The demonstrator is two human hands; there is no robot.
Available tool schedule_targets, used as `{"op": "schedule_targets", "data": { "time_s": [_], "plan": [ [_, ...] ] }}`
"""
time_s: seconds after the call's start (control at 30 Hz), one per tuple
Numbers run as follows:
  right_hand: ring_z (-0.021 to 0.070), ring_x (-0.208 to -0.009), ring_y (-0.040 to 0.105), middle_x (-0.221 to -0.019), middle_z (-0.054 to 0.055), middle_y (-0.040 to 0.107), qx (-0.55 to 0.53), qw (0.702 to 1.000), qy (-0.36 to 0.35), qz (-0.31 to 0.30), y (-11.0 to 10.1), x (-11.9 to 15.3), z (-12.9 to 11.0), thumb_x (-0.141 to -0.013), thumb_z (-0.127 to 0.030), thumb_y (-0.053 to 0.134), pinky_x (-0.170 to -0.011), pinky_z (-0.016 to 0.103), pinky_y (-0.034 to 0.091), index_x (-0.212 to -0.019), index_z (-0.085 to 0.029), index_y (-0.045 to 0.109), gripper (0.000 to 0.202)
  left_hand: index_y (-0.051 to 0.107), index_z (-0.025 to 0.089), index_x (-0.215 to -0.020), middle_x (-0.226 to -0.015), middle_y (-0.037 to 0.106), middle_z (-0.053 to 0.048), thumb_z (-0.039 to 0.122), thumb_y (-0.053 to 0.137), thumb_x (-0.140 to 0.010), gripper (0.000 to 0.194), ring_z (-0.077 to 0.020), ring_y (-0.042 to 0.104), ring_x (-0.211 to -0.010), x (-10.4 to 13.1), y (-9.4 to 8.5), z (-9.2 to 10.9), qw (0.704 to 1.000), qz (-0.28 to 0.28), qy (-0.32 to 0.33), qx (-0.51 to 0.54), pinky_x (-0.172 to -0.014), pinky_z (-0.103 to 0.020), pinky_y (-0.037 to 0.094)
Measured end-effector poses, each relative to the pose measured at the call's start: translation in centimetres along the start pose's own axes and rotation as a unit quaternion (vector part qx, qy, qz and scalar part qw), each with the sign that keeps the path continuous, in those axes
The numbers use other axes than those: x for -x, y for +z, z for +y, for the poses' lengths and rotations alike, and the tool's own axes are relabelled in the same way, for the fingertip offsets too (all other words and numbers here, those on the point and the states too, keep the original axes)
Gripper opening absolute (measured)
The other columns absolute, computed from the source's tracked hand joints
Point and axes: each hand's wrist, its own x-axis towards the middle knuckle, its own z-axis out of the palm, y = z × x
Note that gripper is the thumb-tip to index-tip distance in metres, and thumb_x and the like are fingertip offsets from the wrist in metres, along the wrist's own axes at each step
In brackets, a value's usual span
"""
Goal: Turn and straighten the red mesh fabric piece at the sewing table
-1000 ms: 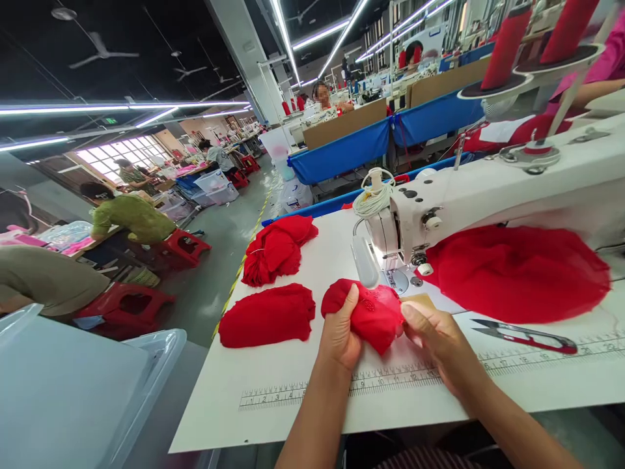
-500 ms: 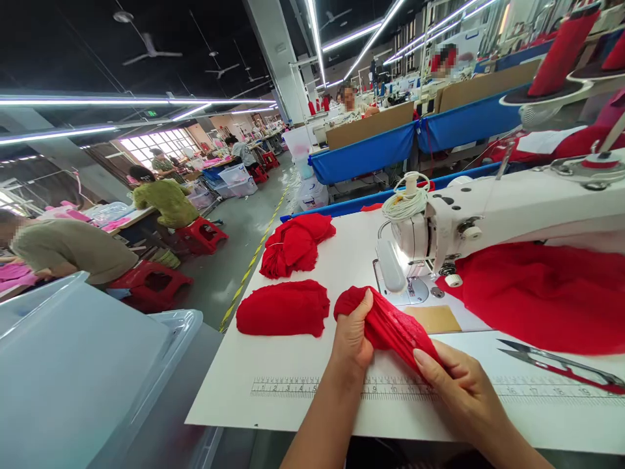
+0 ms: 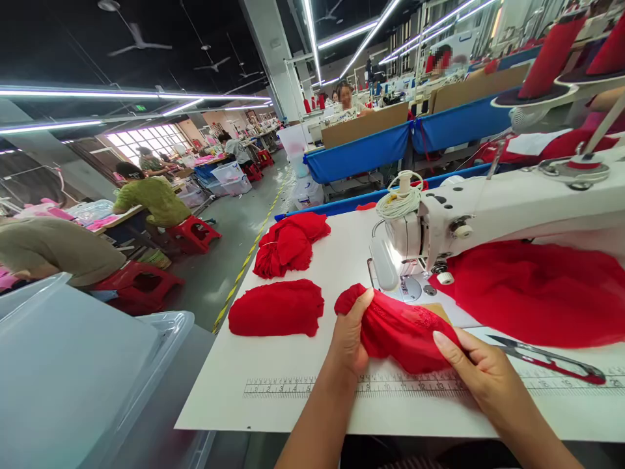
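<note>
both hands (image 3: pixel 351 339) grip red cloth (image 3: pixel 400 329) nr table edge (image 3: pixel 293 423)

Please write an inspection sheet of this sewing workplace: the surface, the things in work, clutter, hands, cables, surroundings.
Surface: white table with a printed ruler along its front.
Job's things: red fabric piece, stretched between both hands before the sewing machine.
Clutter: two red fabric bundles, a large red cloth, thread snips.
Grippers: left hand grips the fabric's left end; right hand holds its right end.
Cables: white cord coil on the machine.
Surroundings: seated workers, red stools, clear plastic bins.
</note>
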Motion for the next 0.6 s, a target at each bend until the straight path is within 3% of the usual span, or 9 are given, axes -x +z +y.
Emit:
{"op": "schedule_targets", "data": {
  "time_s": [0.13,0.23,0.33,0.4,0.5,0.6],
  "plan": [
    [0.0166,-0.059,0.055,-0.057,-0.003,0.053,0.066,0.997,-0.038,0.027,0.0,-0.1,0.4,-0.081,-0.055,0.057,-0.054,0.023,0.044,-0.059,-0.022,0.052,0.04,0.067,0.016,-0.071,-0.072,0.067,0.0,0.03,0.089,-0.055,0.031,-0.0109,0.062,-0.069,-0.1,0.0,0.0,1.0,-0.022,0.008,-0.005,-0.072,-0.023,0.049],
    [0.0147,-0.053,0.051,-0.055,-0.003,0.051,0.147,0.984,-0.079,0.061,-0.1,-0.3,1.1,-0.084,-0.054,0.052,-0.049,0.023,0.041,-0.064,-0.022,0.055,0.038,0.067,0.017,-0.072,-0.073,0.068,0.001,0.033,0.088,-0.058,0.03,-0.0106,0.062,-0.07,-0.2,-0.3,-0.1,0.999,-0.042,0.024,-0.017,-0.075,-0.024,0.049],
    [0.0135,-0.051,0.049,-0.064,-0.003,0.051,0.227,0.955,-0.124,0.145,-0.2,-0.5,1.3,-0.085,-0.048,0.053,-0.047,0.024,0.041,-0.088,-0.022,0.061,0.027,0.067,0.017,-0.075,-0.075,0.067,0.0,0.034,0.087,-0.06,0.03,-0.0107,0.061,-0.071,-0.2,-0.4,-0.3,0.997,-0.052,0.031,-0.038,-0.075,-0.024,0.049],
    [0.0119,-0.051,0.049,-0.077,0.0,0.054,0.237,0.932,-0.201,0.185,0.1,-0.7,0.9,-0.085,-0.04,0.055,-0.048,0.025,0.044,-0.103,-0.022,0.059,0.026,0.067,0.016,-0.077,-0.077,0.067,0.0,0.034,0.086,-0.06,0.031,-0.0113,0.061,-0.072,0.0,-0.3,-0.5,0.997,-0.056,0.028,-0.054,-0.074,-0.024,0.048],
    [0.0088,-0.051,0.05,-0.094,0.005,0.058,0.203,0.917,-0.312,0.144,1.1,-1.2,-0.4,-0.087,-0.03,0.056,-0.05,0.024,0.048,-0.104,-0.022,0.06,0.019,0.064,0.016,-0.075,-0.072,0.065,0.0,0.035,0.086,-0.06,0.032,-0.0115,0.06,-0.068,0.4,0.1,-0.7,0.993,-0.069,0.026,-0.087,-0.07,-0.024,0.047],
    [0.0092,-0.051,0.051,-0.09,0.005,0.064,0.209,0.909,-0.34,0.121,2.4,-1.9,-1.5,-0.087,-0.023,0.055,-0.048,0.023,0.046,-0.091,-0.021,0.063,0.009,0.06,0.015,-0.069,-0.065,0.06,0.002,0.036,0.085,-0.061,0.034,-0.0105,0.056,-0.062,0.6,0.3,-0.8,0.989,-0.084,0.026,-0.117,-0.064,-0.023,0.045]
  ]
}}
